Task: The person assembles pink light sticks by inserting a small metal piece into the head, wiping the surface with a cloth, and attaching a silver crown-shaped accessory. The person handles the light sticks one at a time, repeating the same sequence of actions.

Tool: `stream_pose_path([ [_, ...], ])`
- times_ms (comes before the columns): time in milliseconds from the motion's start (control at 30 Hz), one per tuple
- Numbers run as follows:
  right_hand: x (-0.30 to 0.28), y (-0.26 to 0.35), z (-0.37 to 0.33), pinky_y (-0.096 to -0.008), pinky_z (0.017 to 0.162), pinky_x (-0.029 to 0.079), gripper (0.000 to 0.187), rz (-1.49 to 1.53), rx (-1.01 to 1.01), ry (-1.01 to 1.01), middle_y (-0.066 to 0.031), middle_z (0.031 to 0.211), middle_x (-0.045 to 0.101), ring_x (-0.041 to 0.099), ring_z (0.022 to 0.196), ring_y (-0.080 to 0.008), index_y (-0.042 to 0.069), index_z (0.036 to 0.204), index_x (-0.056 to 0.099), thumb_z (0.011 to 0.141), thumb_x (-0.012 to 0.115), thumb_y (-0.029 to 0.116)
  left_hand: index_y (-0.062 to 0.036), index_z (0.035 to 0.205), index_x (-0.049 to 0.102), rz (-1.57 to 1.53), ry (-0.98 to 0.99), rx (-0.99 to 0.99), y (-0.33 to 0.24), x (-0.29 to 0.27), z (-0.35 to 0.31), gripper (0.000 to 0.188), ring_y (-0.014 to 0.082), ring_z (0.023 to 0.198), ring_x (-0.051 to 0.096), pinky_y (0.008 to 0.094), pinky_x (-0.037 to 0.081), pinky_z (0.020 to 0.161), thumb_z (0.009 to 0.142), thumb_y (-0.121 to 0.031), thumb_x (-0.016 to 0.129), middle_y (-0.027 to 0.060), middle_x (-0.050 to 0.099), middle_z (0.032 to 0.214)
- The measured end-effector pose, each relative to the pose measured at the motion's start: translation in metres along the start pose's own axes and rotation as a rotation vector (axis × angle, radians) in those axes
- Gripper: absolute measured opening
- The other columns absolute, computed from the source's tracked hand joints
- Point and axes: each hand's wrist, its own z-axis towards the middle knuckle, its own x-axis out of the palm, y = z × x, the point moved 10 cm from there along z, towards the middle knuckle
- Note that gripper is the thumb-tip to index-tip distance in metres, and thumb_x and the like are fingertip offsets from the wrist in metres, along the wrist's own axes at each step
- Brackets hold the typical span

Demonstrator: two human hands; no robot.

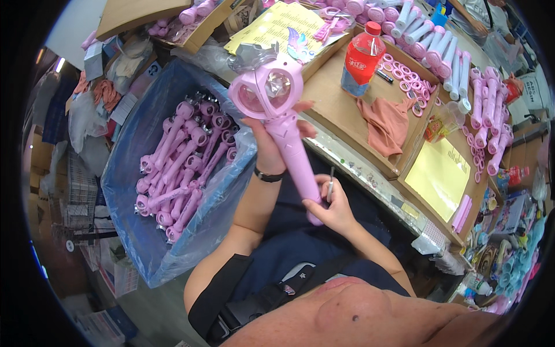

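Note:
A large pink toy wand (pixel 295 153) with clear round windows in its head slants across the middle, head up and handle toward me. My left hand (pixel 270 141), with a dark wristband, is closed around the neck just below the head. Lower down, my right hand (pixel 335 205) is closed on a slim grey tool (pixel 331 184) that points upward, its exact kind unclear. The same hand's thumb presses against the lower handle. An iridescent wing shape (pixel 298 45) shows by the wand's head; whether it is attached I cannot tell.
On my left stands a blue-lined bin (pixel 130 231) holding several pink wands (pixel 179 156). The workbench carries a red-labelled bottle (pixel 363 61), an orange cloth (pixel 386 128), pink rings (pixel 404 75), yellow sheets (pixel 439 176) and stacked wand handles (pixel 439 52). Another person (pixel 477 20) is at the far right.

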Motion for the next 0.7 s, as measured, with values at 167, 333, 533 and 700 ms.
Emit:
stream_pose_path([
  [167,-0.004,0.002,-0.014,-0.0304,0.068,0.049,0.039,-0.320,-0.172,-0.144,-0.0196,0.111,0.053,0.059,0.081,-0.0246,0.001,0.094,0.043,0.074,0.075,0.009,-0.0019,0.124,0.036,0.045,0.157,-0.191,0.040,0.026,-0.018,0.046,0.0168,0.069,0.063,0.0293,0.054,0.062,0.089,-0.016,0.062,0.0157,0.060,0.102],
  [333,-0.004,-0.029,-0.017,-0.0286,0.075,0.047,0.040,0.088,-0.015,-0.087,-0.0194,0.115,0.052,0.056,0.089,-0.0193,0.007,0.086,0.034,0.075,0.073,0.004,-0.0051,0.126,0.036,0.004,0.171,-0.198,0.046,0.024,-0.023,0.049,0.0180,0.078,0.061,0.0310,0.052,0.068,0.085,-0.008,0.061,0.0136,0.057,0.106],
  [533,-0.002,-0.053,-0.018,-0.0279,0.080,0.045,0.040,0.285,0.060,-0.062,-0.0186,0.116,0.051,0.052,0.091,-0.0153,0.008,0.087,0.032,0.077,0.070,0.001,-0.0037,0.126,0.039,0.061,0.109,-0.216,0.046,0.022,-0.027,0.048,0.0220,0.084,0.060,0.0349,0.050,0.073,0.084,-0.009,0.060,0.0144,0.055,0.114],
  [700,0.000,-0.059,-0.022,-0.0276,0.080,0.047,0.040,0.259,0.111,-0.045,-0.0186,0.115,0.051,0.056,0.091,-0.0163,0.008,0.088,0.032,0.077,0.069,-0.001,-0.0033,0.128,0.039,0.115,0.113,-0.199,0.044,0.022,-0.028,0.043,0.0219,0.083,0.060,0.0345,0.050,0.075,0.089,-0.017,0.053,0.0146,0.056,0.114],
])
